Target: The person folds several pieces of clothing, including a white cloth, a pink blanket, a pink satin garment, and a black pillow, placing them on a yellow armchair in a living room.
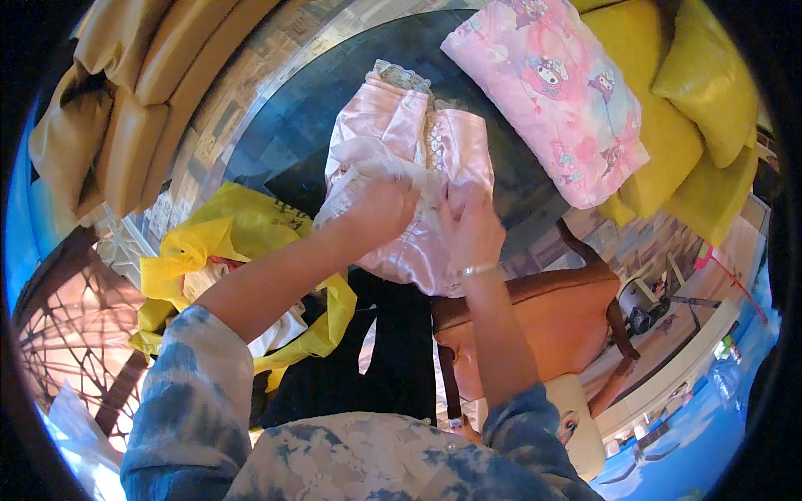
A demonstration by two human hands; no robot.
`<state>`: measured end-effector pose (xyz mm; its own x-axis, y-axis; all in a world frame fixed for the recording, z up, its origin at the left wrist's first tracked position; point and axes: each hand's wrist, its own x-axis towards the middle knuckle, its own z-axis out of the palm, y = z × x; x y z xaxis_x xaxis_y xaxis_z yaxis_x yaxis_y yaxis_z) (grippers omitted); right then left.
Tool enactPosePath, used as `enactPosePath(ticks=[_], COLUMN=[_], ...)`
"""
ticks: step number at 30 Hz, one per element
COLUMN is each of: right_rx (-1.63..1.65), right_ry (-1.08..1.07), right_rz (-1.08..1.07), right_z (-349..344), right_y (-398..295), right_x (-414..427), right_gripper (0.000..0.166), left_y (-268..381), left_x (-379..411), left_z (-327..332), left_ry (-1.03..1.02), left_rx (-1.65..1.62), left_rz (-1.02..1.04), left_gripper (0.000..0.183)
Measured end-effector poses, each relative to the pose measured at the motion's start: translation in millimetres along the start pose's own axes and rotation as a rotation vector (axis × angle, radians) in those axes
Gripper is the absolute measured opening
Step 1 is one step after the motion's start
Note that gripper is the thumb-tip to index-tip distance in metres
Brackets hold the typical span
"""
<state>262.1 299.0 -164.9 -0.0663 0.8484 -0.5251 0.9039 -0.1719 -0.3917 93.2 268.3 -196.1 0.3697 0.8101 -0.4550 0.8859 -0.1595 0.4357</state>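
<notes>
A pink satin garment (391, 119) with lace and ruffled trim lies on a dark oval tabletop (282, 125), its near part reaching over the table's close edge. My left hand (388, 203) is curled into a fist on white sheer fabric at the garment's left side; the fingertips are hidden. On the right side my right hand (474, 219), with a bracelet at the wrist, pinches the satin near the lace strip. Beyond it, to the far right, a folded pink quilted piece (551, 106) with cartoon prints rests across the table edge.
A yellow bag (257, 216) stands open at the left, with cloth inside. An orange-brown chair (539, 325) with dark wooden arms is close on the right. Yellow cushions (702, 100) lie at the far right, and a tan sofa (138, 106) stands at the far left.
</notes>
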Motion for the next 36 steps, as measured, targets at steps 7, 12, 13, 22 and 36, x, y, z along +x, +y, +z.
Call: enactPosePath(ticks=[7, 12, 13, 22, 36], right_rx=[0.301, 1.262, 1.039, 0.364, 0.015], right_ry=[0.324, 0.191, 0.29, 0.354, 0.028], right_rz=[0.188, 0.367, 0.248, -0.052, -0.521], right_z=[34, 57, 58, 42, 3], right_y=[50, 62, 64, 32, 59], right_x=[114, 105, 101, 92, -48], right_gripper=[0.042, 0.033, 0.032, 0.054, 0.071], left_y=[-7, -16, -14, -37, -47], left_x=[14, -3, -2, 76, -23], left_z=[40, 52, 46, 4, 13], left_ry=[0.262, 0.199, 0.238, 0.585, 0.097], left_rx=[-0.071, -0.329, -0.39, -0.414, -0.168], left_rz=[-0.053, -0.101, -0.141, -0.359, 0.373], left_gripper=[0.026, 0.031, 0.032, 0.043, 0.051])
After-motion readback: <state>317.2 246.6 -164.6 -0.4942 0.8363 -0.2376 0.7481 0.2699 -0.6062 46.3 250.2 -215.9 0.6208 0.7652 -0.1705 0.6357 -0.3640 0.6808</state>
